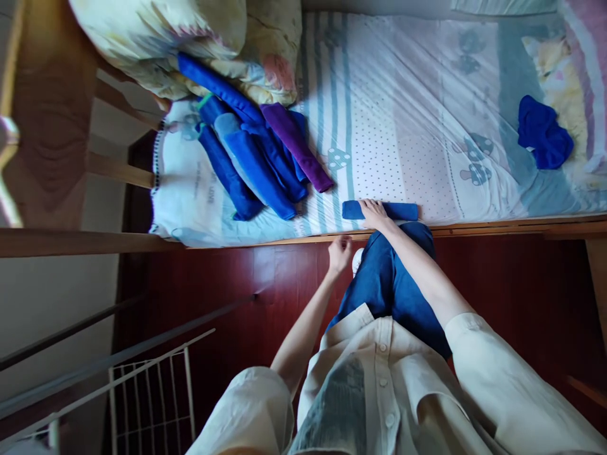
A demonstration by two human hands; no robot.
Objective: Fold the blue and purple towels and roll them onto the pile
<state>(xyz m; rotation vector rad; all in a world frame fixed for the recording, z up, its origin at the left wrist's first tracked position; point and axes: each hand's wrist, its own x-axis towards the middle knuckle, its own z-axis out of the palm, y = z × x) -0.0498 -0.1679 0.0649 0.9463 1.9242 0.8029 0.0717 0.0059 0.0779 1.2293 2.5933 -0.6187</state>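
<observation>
Rolled blue cloth (382, 210) lay at the bed's (403, 126) near edge, centre frame, under the right hand (373, 213), fingers pressed flat on it. Left hand (339, 254) hovered just below, fingers loosely curled, holding nothing. More rolled cloths (256, 158) were piled upper left; a crumpled blue cloth (543, 133) lay upper right.

Rolled cloth (396, 210) under right hand (372, 213): blue woven fabric, matt, smooth, tightly wound. Left hand (339, 254) hangs free off the bed edge, touching nothing.

Pile of rolls (256, 158) at 10 o'clock from the right hand: same matt blue cloth; one purple roll (296, 146), slightly plusher nap.

Crumpled blue cloth (543, 133) at 2 o'clock: soft, matt, deeply creased.

Bed sheet (403, 107): thin printed cotton-like cloth, matt, fine wrinkles.

Quilt (190, 38) at 11 o'clock: puffy printed fabric, matt.

Bed frame rail (497, 227): wood, light satin finish.

Floor (227, 272): dark red wood, glossy, reflective.

Rack (152, 392) at 7 o'clock: white coated wire, smooth.

Shirt sleeves (493, 373): cream cloth, matt.
</observation>
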